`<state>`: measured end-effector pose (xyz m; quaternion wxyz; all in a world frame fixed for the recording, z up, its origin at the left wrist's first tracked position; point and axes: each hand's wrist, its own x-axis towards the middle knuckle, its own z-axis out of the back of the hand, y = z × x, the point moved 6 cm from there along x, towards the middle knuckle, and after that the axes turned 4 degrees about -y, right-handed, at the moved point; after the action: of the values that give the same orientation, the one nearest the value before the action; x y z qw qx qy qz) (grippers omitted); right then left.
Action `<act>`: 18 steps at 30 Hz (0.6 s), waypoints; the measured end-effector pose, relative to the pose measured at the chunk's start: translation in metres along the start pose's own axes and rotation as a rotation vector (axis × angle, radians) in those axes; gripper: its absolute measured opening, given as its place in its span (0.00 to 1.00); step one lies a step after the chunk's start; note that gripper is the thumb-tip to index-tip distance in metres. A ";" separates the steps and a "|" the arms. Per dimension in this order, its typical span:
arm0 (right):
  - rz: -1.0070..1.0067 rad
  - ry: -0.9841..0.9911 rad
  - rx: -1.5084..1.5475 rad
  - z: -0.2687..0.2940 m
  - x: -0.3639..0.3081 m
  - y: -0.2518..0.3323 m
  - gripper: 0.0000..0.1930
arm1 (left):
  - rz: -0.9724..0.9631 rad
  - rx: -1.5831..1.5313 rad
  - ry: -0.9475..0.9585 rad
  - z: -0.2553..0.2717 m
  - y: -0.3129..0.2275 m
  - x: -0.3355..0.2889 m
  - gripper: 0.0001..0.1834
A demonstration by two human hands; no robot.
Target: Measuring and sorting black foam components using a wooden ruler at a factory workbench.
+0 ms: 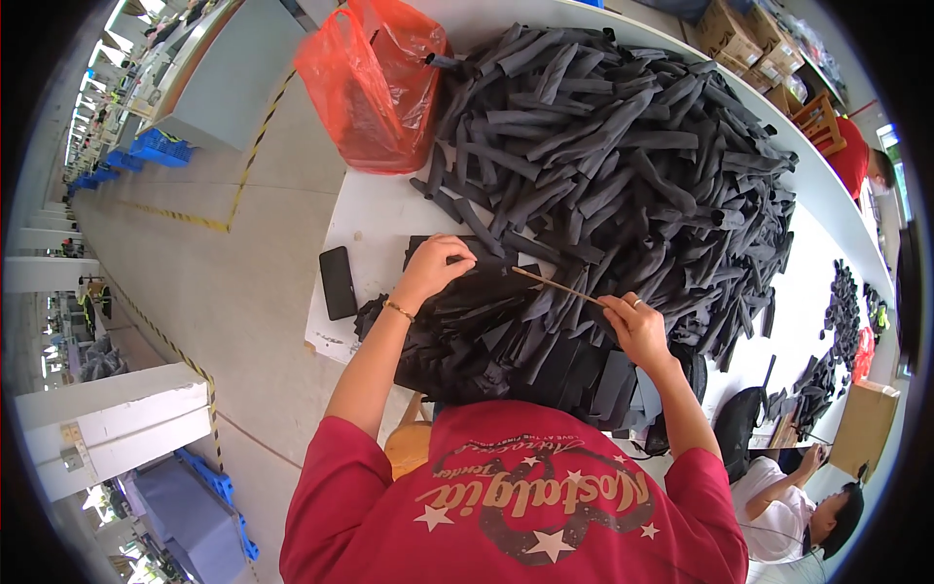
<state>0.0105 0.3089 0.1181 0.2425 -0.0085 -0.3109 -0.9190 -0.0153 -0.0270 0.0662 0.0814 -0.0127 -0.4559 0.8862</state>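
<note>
My right hand [637,329], with a ring on one finger, grips one end of a thin brown stick [556,284]. The stick points left and slightly away from me, over dark fabric. To its left, my left hand [441,267] is closed in a pinch above flat black fabric pieces [501,292]; what it pinches, if anything, is too small to make out. A gap separates the stick's tip from the left fingers. Beyond both hands rises a large heap of dark grey fabric tubes [623,146]. More black pieces [467,350] lie bunched between my forearms.
A black phone [338,283] lies on the white table [341,209] by its left edge. A red plastic bag [375,97] stands at the heap's far left. At the lower right sits another person [778,506] near a cardboard box [864,426]. A black bag [739,428] is at my right.
</note>
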 end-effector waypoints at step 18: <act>0.128 -0.006 0.220 -0.051 0.021 0.065 0.18 | -0.233 0.066 -0.033 -0.015 -0.102 -0.019 0.09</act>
<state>0.0286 0.2255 0.1170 0.2991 -0.0046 -0.4095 -0.8619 0.0186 0.0403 0.1387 0.1764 0.0576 -0.4260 0.8855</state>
